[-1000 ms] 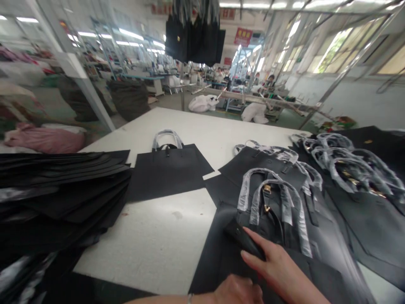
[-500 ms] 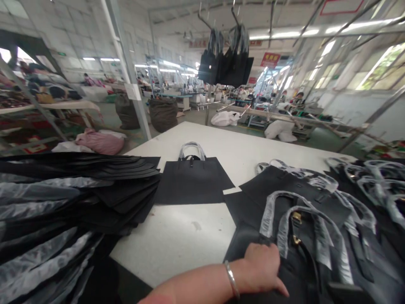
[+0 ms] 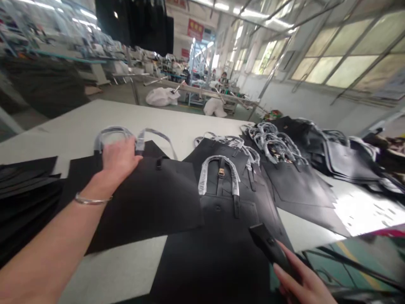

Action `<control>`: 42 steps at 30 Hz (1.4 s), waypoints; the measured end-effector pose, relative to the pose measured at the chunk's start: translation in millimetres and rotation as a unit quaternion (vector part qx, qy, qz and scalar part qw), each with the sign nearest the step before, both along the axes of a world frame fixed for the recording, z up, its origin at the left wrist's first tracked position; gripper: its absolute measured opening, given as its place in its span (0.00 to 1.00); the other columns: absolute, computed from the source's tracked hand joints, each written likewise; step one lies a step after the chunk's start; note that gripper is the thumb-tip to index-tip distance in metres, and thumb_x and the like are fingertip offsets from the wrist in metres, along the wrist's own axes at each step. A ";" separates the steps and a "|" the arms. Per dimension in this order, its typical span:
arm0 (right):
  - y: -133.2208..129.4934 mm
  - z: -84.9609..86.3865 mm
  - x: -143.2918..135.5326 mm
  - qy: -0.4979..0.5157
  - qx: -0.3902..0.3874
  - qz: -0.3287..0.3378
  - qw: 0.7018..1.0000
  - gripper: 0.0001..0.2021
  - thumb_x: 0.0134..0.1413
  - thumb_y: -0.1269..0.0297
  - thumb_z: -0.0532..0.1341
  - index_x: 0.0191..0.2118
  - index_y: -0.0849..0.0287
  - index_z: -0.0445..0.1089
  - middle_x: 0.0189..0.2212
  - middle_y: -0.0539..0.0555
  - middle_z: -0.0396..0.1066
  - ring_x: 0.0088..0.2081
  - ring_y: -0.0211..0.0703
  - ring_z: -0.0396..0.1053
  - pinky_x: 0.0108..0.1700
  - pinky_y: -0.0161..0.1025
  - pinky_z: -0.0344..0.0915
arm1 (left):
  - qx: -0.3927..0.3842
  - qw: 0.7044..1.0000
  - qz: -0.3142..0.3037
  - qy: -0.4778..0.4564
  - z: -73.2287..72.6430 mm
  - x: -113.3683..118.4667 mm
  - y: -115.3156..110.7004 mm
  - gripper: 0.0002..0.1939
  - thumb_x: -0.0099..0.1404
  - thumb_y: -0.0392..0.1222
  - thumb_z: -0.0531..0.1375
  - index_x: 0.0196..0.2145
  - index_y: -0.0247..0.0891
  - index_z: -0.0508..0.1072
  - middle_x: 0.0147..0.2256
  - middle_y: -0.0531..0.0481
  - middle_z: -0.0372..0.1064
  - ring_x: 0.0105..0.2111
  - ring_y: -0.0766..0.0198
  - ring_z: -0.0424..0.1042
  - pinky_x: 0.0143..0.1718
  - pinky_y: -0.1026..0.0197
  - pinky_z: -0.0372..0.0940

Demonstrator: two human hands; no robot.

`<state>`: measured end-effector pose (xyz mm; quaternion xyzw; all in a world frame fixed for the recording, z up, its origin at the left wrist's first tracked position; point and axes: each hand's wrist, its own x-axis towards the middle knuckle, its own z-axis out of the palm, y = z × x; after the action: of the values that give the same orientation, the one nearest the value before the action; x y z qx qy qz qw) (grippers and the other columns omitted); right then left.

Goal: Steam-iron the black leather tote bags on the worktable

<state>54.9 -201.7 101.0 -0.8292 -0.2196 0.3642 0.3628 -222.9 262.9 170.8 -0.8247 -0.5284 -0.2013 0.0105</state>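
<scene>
My left hand (image 3: pixel 118 156), with a silver bangle at the wrist, is closed at the top edge of a black handbag (image 3: pixel 158 194), between its plastic-wrapped handles. The hand is slightly blurred, and its fingertips are hidden. The bag is tilted above the table, its lower edge facing me. At lower right, my right hand (image 3: pixel 300 274) is wrapped round a black handheld tool (image 3: pixel 274 249) shaped like a hair clipper. Its wide end points toward another black bag (image 3: pixel 228 207), which lies flat with wrapped handles and a gold buckle.
More black bags (image 3: pixel 291 185) with wrapped handles lie piled on the right of the white table (image 3: pixel 177 126). Black flat pieces (image 3: pixel 25 185) are stacked at left. Dark bags (image 3: pixel 136 29) hang overhead. White sacks (image 3: pixel 163 97) lie on the floor beyond the table.
The view has turned right. My left hand has moved from the bags on the right to a bag on the left and lifted its top. My right hand with the black tool has come into view.
</scene>
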 end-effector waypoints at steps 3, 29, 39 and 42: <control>24.7 2.3 5.3 0.014 0.006 -0.013 1.000 0.41 0.52 0.45 0.61 0.67 0.58 0.49 0.18 0.45 0.66 0.21 0.42 0.66 0.23 0.35 0.62 | 0.052 0.993 -0.103 -0.031 -25.1 26.8 -41.9 0.19 0.69 0.45 0.56 0.52 0.30 0.65 0.51 0.39 0.65 0.53 0.49 0.63 0.55 0.47 0.58; 90.4 14.4 39.5 0.157 -0.008 0.025 0.987 0.31 0.56 0.53 0.62 0.63 0.54 0.56 0.22 0.46 0.66 0.20 0.35 0.65 0.19 0.29 0.59 | -0.063 0.852 -0.520 -0.010 -158.8 116.9 -206.9 0.23 0.68 0.51 0.57 0.58 0.44 0.63 0.64 0.45 0.51 0.66 0.52 0.46 0.65 0.43 0.42; 94.2 20.1 49.9 0.008 0.065 -0.057 0.996 0.36 0.49 0.47 0.64 0.62 0.54 0.58 0.21 0.45 0.66 0.23 0.40 0.67 0.22 0.33 0.63 | -0.113 0.872 -0.471 -0.073 -153.2 154.2 -204.4 0.08 0.69 0.38 0.56 0.45 0.40 0.71 0.47 0.48 0.68 0.48 0.59 0.66 0.54 0.53 0.61; 65.9 9.9 41.1 0.023 0.054 -0.069 0.996 0.40 0.47 0.45 0.64 0.64 0.56 0.55 0.20 0.45 0.66 0.22 0.39 0.65 0.22 0.33 0.61 | -0.114 0.874 -0.465 -0.084 -148.7 194.9 -199.8 0.07 0.71 0.36 0.53 0.40 0.38 0.71 0.39 0.50 0.68 0.40 0.63 0.66 0.44 0.61 0.66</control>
<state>96.0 -135.8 110.8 -0.8128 -0.1731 0.3449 0.4363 -28.0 63.1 22.1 -0.9508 -0.1027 -0.1896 -0.2226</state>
